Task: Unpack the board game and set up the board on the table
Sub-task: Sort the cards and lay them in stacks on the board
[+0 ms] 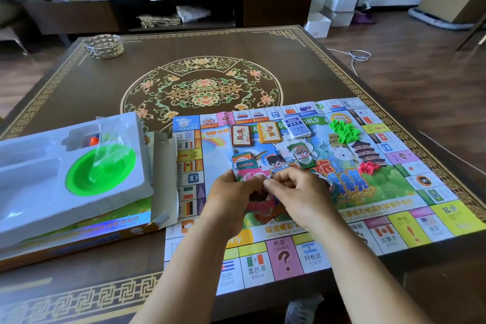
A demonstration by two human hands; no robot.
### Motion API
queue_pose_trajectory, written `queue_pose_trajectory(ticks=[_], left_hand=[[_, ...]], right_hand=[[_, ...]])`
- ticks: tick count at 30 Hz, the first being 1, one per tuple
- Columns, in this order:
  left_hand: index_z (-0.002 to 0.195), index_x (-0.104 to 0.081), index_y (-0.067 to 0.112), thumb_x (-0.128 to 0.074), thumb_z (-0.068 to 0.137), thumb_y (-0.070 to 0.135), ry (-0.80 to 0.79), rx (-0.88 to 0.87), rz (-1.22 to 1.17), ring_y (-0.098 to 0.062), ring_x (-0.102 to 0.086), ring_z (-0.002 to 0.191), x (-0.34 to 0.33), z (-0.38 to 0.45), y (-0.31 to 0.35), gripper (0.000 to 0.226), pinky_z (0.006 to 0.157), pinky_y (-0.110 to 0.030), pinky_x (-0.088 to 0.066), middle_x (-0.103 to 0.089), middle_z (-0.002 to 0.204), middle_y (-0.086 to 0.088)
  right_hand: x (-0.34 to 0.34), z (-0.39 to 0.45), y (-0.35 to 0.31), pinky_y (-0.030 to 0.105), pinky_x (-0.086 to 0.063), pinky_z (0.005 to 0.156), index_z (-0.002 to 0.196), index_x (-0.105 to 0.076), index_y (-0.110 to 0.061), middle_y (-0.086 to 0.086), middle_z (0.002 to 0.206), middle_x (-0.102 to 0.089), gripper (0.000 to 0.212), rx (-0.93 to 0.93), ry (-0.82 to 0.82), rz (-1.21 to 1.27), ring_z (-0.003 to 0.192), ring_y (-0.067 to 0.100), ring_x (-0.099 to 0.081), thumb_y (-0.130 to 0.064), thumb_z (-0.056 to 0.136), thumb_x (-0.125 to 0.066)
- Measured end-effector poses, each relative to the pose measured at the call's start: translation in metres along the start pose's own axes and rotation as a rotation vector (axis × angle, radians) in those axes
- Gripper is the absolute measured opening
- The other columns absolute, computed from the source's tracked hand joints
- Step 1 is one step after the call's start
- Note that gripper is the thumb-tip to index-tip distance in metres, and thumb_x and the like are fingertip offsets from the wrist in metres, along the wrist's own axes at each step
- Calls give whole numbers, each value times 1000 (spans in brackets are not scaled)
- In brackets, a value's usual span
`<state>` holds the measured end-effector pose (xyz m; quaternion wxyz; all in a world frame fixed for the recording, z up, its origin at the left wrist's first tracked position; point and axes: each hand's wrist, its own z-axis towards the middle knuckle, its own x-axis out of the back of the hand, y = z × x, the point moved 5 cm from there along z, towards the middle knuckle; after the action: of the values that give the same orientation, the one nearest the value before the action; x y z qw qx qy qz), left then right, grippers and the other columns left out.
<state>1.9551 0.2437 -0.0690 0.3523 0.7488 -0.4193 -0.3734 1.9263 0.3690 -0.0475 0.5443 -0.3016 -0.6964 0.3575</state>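
Board's already laid out, cash being handled

The paper board (302,179) lies flat at lower right on the table (210,60), box tray (52,179) at left. At center, the left hand (231,194) grips a stack of play money (246,168); right hand (302,192) fingers pinch at it.

Both hands meet over the paper board (310,252) spread on a patterned table (79,81): the left hand (231,192) grips a stack of play money (246,166), the right hand (302,192) pinching at it. At 12 o'clock lie three card decks (269,132); green houses (344,129) at 1 o'clock; a white tray (52,192) holding a green bowl (100,171) at 9 o'clock.
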Motion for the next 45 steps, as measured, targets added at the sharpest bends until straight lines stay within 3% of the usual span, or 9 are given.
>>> queue_pose_trajectory(ticks=[3, 6, 11, 14, 19, 25, 31, 38, 45], left_hand=[[99, -63, 1, -62, 87, 4, -4, -12, -24, -31, -64, 81, -1, -1, 1, 12, 75, -42, -56, -68, 94, -22], [106, -61, 1, -55, 94, 11, -65, -7, -41, -31, -66, 82, -3, -1, 3, 17, 75, -43, -56, -69, 99, -22], [96, -61, 1, -47, 90, -9, -70, -22, 3, -30, -66, 74, -2, -1, 5, 18, 74, -42, -56, -69, 88, -20], [92, -62, 4, -53, 89, -6, -21, -30, -15, -25, -67, 67, -1, -1, 4, 13, 68, -38, -57, -70, 80, -15], [100, -63, 2, -62, 86, 1, 24, -51, -58, -26, -67, 70, 3, 0, 5, 14, 66, -35, -58, -71, 86, -16], [96, -63, 4, -50, 95, 4, -58, -24, -110, -22, -70, 66, 3, -2, 11, 14, 59, -32, -57, -73, 82, -13], [102, -64, 4, -51, 93, 1, -5, -18, -65, -29, -68, 75, 11, -1, 10, 15, 67, -38, -57, -71, 94, -19], [94, -64, 4, -55, 92, 4, 52, -24, -159, -24, -69, 62, 21, 1, 17, 9, 53, -32, -56, -72, 78, -14], [94, -63, 5, -58, 91, 4, 71, -26, -85, -23, -69, 61, 24, -2, 15, 7, 54, -32, -55, -71, 78, -14]], right_hand=[[-7, 1, 2, 34, -56, 71, 82, -68, -17, 0, 78, -69, 14, -35, -2, 90, 76, 18, -66, -31, 83, -68], [-5, 2, 5, 34, -55, 66, 76, -68, -16, 1, 73, -71, 17, -95, 15, 193, 67, 19, -65, -31, 82, -70], [4, 5, 12, 25, -42, 58, 67, -65, -17, 7, 69, -66, 19, -175, 64, 289, 61, 17, -54, -26, 82, -70], [1, 4, 13, 20, -41, 56, 68, -66, -16, -1, 63, -64, 18, -201, 42, 349, 60, 14, -55, -28, 81, -72], [-4, 5, 12, 12, -33, 36, 72, -66, -16, -13, 40, -53, 15, -251, 20, 428, 33, -4, -43, -26, 81, -73], [-3, 10, 10, 20, -46, 56, 75, -66, -17, 1, 73, -68, 13, -273, 80, 461, 66, 16, -61, -24, 78, -76], [-12, 9, 3, 18, -41, 52, 75, -66, -20, -3, 71, -66, 13, -252, 34, 463, 61, 7, -58, -23, 76, -78], [-14, 10, -2, 20, -35, 52, 70, -62, -22, -6, 64, -61, 17, -258, 40, 464, 56, 5, -49, -25, 76, -78], [-23, 10, -8, 20, -37, 52, 76, -67, -19, 0, 75, -69, 18, -250, 21, 411, 63, 7, -56, -30, 72, -80]])
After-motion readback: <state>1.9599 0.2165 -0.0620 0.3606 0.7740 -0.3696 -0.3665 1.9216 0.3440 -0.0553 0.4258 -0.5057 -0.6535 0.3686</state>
